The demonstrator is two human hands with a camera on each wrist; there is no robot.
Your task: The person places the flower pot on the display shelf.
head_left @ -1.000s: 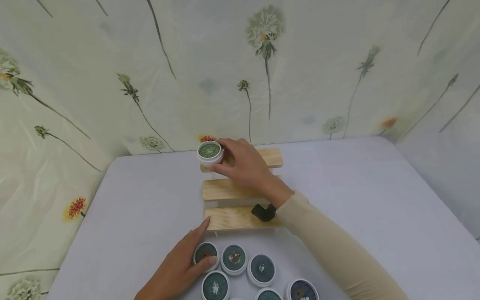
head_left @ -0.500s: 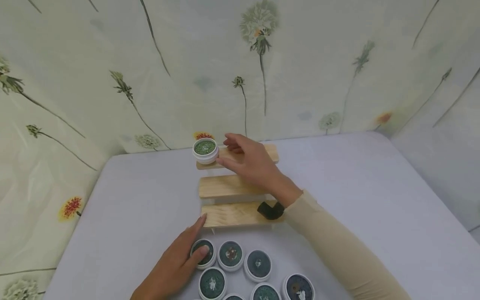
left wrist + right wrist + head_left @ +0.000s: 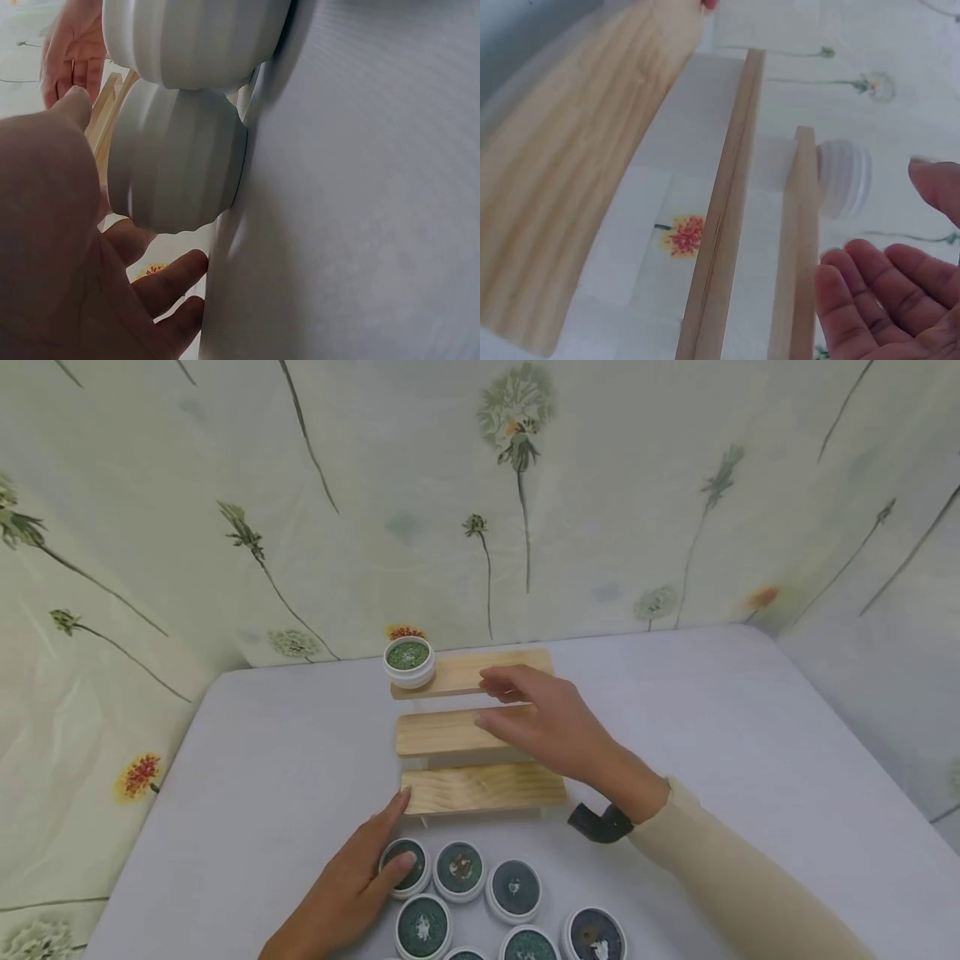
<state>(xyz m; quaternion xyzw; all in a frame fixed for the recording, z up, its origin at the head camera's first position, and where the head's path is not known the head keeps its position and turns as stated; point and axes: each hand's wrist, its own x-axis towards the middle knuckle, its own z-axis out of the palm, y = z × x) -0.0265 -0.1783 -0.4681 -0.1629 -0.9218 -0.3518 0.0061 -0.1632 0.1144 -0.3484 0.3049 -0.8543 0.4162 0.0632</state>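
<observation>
A small white round pot with a speckled green top (image 3: 408, 662) stands at the left end of the top step of a three-step wooden stand (image 3: 480, 789). To its right, my right hand (image 3: 551, 718) hovers over the upper steps, fingers loosely bent and holding nothing. The right wrist view shows that palm (image 3: 900, 315) apart from the pot (image 3: 844, 178). My left hand (image 3: 348, 881) lies beside a dark-green-topped pot (image 3: 411, 868); its thumb reaches over the pot's top and its index fingertip is at the bottom step's left end. Ribbed pot sides (image 3: 176, 161) show in the left wrist view.
Several more white pots with dark green tops stand in front of the stand, among them one with a brown-and-white centre (image 3: 460, 870) and one with a bluish top (image 3: 514, 890). A white cloth (image 3: 300, 760) covers the table. Behind it hangs a flower-patterned curtain (image 3: 600, 510).
My right hand has let go of the green-topped pot on the top step and drawn back to the right and toward me. The left hand stays by the front pot.
</observation>
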